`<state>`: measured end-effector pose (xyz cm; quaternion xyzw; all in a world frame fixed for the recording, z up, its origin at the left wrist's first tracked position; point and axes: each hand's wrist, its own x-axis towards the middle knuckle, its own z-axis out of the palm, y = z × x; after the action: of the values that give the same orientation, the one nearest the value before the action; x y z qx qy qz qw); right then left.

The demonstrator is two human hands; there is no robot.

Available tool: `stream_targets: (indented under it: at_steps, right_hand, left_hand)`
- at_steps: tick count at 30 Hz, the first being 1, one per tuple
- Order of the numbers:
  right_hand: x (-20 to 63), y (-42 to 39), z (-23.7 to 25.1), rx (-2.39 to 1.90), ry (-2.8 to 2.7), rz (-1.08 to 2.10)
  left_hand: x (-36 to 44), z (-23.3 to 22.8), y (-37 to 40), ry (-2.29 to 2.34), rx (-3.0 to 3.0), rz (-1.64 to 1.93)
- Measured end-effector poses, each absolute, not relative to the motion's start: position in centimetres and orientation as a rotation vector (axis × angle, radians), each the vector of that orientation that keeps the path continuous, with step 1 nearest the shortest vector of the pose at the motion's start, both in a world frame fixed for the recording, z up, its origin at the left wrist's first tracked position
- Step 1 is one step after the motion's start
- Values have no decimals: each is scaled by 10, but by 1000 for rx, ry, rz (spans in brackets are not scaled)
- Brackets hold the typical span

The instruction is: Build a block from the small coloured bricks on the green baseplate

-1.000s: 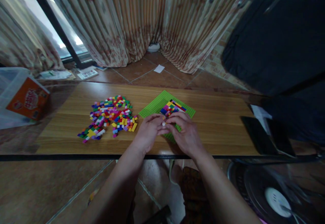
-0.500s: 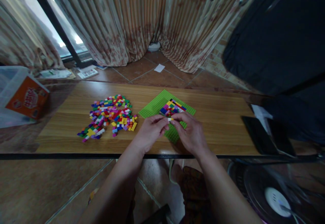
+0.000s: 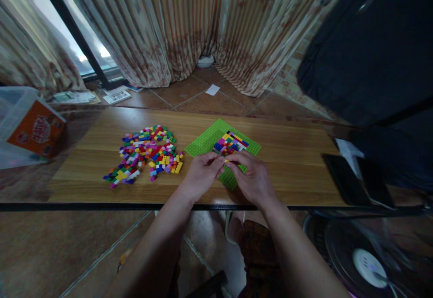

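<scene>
Small yellow plastic brick (image 3: 226,161), pinched between fingertips of both hands, held just over near edge of bright green studded baseplate (image 3: 206,141) on long wooden tabletop (image 3: 291,162). Left hand (image 3: 202,175) curled, thumb and forefinger closed on brick from left; right hand (image 3: 252,178) likewise closed on it from right, fingertips of both touching. Brick mostly hidden by fingers; whether pressed onto plate or held clear, cannot tell. Just beyond hands, patch of multicoloured bricks (image 3: 230,143) already fixed on baseplate in rows. Left of baseplate, loose heap of small mixed-colour bricks (image 3: 145,153) spread on wood, apart from plate. Far left, orange printed cardboard box (image 3: 35,133) inside clear plastic tub. Far right, two dark flat phones (image 3: 358,178) side by side.
</scene>
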<state>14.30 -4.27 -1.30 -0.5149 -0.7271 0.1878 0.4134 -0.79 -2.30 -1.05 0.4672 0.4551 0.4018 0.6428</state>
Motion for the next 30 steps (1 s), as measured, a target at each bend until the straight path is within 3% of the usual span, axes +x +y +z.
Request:
stream_targets:
  at_steps: [10,30]
  right_hand:
    - [144,-42,-12,-1234,-1445,731]
    - [174,-36,-29,-1555,-1543,604]
  left_hand:
    - [-11,2,-25,948,808,900]
    - [-11,2,-22,1058,856,922]
